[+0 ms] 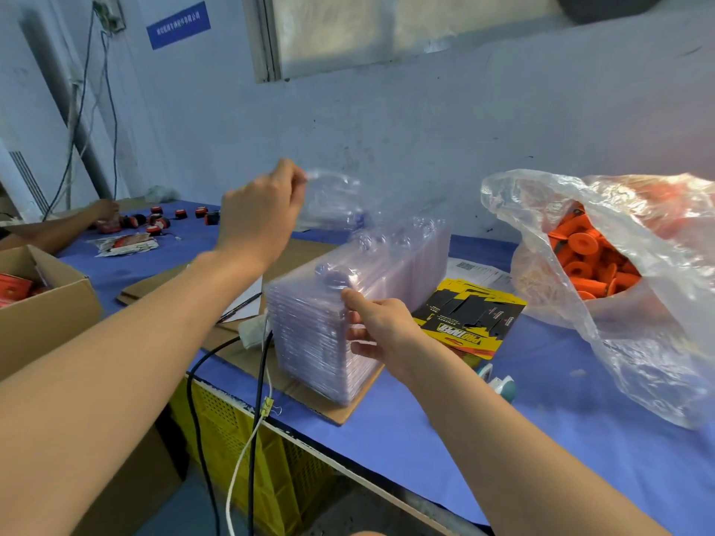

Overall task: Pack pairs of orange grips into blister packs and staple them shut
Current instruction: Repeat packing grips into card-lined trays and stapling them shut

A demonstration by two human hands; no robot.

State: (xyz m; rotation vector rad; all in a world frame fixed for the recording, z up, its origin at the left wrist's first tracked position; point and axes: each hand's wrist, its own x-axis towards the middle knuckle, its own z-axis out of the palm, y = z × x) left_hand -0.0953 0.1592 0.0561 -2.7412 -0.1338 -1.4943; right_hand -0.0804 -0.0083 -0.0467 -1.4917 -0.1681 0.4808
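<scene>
Left hand: the left hand (259, 218) is raised above the far part of the bench (503, 439), fingers curled, pinching one clear blister pack (332, 203) by its top edge; the pack hangs in the air, blurred.
Right hand: the right hand (381, 330) grips the stack of blister packs (309, 342) at its near right corner, thumb on the top and fingers curled against the side.
Stack: it stands on a cardboard sheet (340, 413) close to the bench's front edge, near the middle.
Orange grips: the orange grips (592, 261) lie heaped inside a clear plastic bag (638, 342) toward the right end of the bench, the bag's mouth open toward the stack.
Cards: yellow and black printed cards (472, 311) lie just beside the stack, between it and the bag.
Tool: a teal and white tool (503, 384) lies near the cards, partly hidden by the right forearm.
Left end: an open cardboard box (46, 315) sits off the bench's left end; another person's hand (104, 208) rests at the far left corner.
Front edge: cables (259, 365) hang over it, above a yellow crate (232, 431).
</scene>
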